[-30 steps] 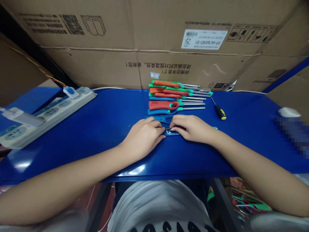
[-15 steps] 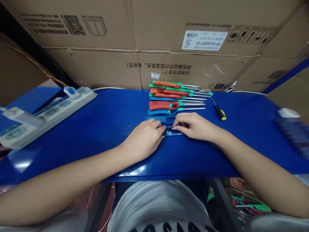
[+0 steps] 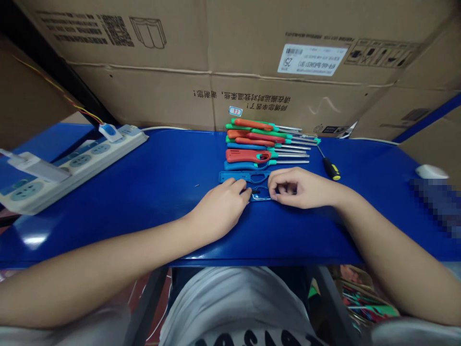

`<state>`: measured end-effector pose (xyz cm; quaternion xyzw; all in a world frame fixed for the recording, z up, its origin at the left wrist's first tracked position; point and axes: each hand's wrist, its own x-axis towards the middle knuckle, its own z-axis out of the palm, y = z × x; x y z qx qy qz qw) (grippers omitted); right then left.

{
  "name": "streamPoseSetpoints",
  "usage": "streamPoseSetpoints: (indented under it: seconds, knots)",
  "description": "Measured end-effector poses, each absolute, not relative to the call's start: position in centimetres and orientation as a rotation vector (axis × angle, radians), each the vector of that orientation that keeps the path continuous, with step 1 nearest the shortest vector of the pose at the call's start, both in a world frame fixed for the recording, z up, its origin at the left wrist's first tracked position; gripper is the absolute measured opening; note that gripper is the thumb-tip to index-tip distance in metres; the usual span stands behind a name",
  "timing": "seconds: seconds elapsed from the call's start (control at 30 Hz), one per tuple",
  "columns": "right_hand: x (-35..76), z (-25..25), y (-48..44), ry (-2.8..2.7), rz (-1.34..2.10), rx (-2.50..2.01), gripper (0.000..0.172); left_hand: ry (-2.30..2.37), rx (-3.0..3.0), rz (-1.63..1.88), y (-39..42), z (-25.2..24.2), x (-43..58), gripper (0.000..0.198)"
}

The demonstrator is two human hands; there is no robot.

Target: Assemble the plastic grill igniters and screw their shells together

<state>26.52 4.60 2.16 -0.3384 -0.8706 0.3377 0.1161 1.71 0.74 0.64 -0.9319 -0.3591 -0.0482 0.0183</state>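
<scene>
A blue lighter shell half lies hollow side up on the table, with a small black part and a pale wire inside. My left hand grips its left end, fingers closed and covering that end. At the opposite end is my right hand, its thumb and fingers curled into a pinch; whatever is between the fingertips is hidden. Just behind, the matching blue shell half lies flat, its trigger opening to the right. Beyond it, whole long-nosed lighters in red, blue, orange and green lie side by side, metal tubes pointing right.
A black and yellow screwdriver lies right of the lighters. A tiny metal pin is on the blue table, left of my left hand. A white power strip with plugs occupies the left. Cardboard stands behind.
My right hand has shifted right, off the black part to the shell half's right end, exposing more of the black part. My left hand stays at the left end. The view has shifted slightly.
</scene>
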Motion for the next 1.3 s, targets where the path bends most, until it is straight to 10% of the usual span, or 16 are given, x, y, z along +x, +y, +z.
streamPoseSetpoints:
  seconds: [1.3]
  knots:
    - [26.08,2.44,4.19,-2.620,0.806,-1.064,0.014,-0.866,-2.857,-0.204,1.08,0.20,1.10,0.036]
